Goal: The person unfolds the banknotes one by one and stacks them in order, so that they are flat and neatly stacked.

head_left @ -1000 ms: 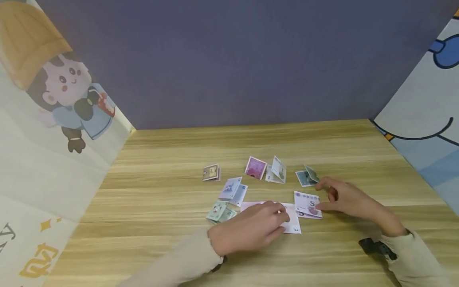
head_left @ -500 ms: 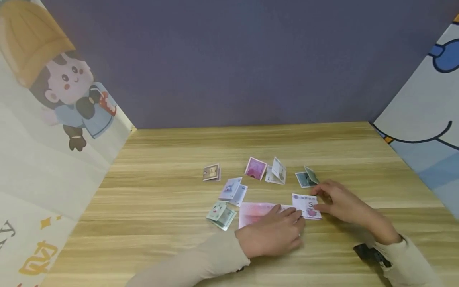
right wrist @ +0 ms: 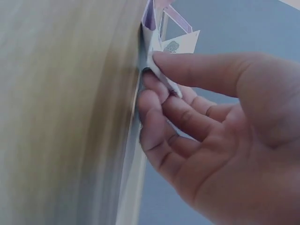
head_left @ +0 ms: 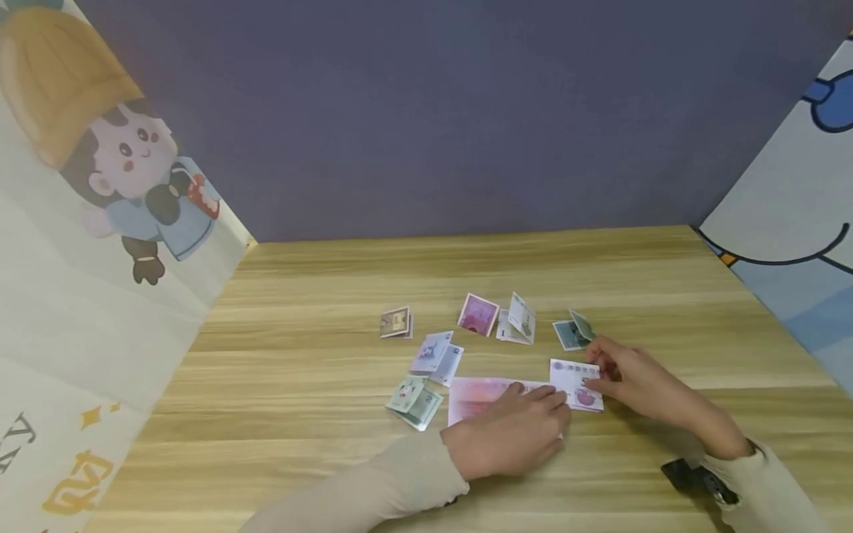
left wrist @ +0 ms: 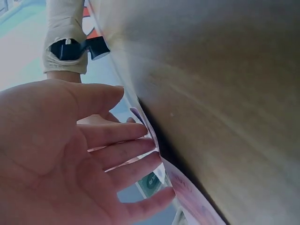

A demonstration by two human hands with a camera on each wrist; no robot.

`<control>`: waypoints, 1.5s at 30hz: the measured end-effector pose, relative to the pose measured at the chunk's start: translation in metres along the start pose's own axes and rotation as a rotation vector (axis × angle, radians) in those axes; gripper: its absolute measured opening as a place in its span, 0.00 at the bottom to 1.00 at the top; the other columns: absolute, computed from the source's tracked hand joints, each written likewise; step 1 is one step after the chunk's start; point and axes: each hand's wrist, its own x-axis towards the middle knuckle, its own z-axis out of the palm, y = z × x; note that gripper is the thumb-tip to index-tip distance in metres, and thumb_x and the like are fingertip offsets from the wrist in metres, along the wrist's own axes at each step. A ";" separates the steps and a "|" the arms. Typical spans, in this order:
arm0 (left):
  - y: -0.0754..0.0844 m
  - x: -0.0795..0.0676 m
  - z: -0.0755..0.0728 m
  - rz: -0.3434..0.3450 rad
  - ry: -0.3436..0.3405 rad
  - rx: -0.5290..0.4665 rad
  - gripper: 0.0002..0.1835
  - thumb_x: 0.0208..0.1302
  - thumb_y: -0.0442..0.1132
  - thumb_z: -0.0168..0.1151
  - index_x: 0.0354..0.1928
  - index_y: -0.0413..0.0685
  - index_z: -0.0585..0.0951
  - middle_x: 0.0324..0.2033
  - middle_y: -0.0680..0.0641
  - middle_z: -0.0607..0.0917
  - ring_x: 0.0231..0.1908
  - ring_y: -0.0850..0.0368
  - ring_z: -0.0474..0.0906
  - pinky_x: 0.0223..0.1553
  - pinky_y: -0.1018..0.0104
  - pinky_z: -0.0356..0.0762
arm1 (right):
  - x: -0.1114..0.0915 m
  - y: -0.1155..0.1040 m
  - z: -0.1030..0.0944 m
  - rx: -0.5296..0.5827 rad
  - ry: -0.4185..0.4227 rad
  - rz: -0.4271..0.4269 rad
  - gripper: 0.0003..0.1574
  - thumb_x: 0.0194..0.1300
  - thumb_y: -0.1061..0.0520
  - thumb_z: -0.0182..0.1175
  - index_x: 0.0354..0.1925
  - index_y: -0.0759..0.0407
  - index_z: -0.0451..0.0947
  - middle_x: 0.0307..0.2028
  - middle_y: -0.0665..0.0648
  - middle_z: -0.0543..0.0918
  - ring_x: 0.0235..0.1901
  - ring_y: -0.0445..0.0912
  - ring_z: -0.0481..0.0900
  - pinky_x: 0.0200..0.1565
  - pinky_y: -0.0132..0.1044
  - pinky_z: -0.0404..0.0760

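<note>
A pink banknote (head_left: 474, 394) lies spread out on the table, partly hidden under my left hand (head_left: 512, 435). The fingers of that hand are nearly straight, and in the left wrist view their tips (left wrist: 165, 193) rest on the note. At the pink note's right end is a folded purple banknote (head_left: 566, 377) marked with a 5. My right hand (head_left: 643, 381) pinches its right side. In the right wrist view the thumb (right wrist: 197, 70) lies on one face of the folded note (right wrist: 151, 44) and fingers are behind it.
Several folded banknotes stand half open around the hands: green (head_left: 415, 402), blue (head_left: 436, 357), brown (head_left: 396, 322), magenta (head_left: 477, 314), grey-white (head_left: 516, 320) and dark green (head_left: 573, 330). A dark panel (head_left: 460, 118) rises behind the wooden table (head_left: 300, 296).
My left hand has slid right along the pink note, and its fingers have straightened, reaching the purple note's left edge. My right hand has taken a pinch on the purple note, which now lies flatter.
</note>
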 end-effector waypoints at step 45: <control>-0.073 -0.056 -0.049 -0.069 0.806 -0.325 0.13 0.71 0.38 0.58 0.51 0.37 0.82 0.42 0.46 0.85 0.37 0.59 0.81 0.40 0.73 0.80 | 0.040 -0.114 -0.011 0.134 0.280 -0.375 0.24 0.59 0.68 0.70 0.52 0.53 0.82 0.34 0.40 0.83 0.30 0.36 0.80 0.33 0.27 0.80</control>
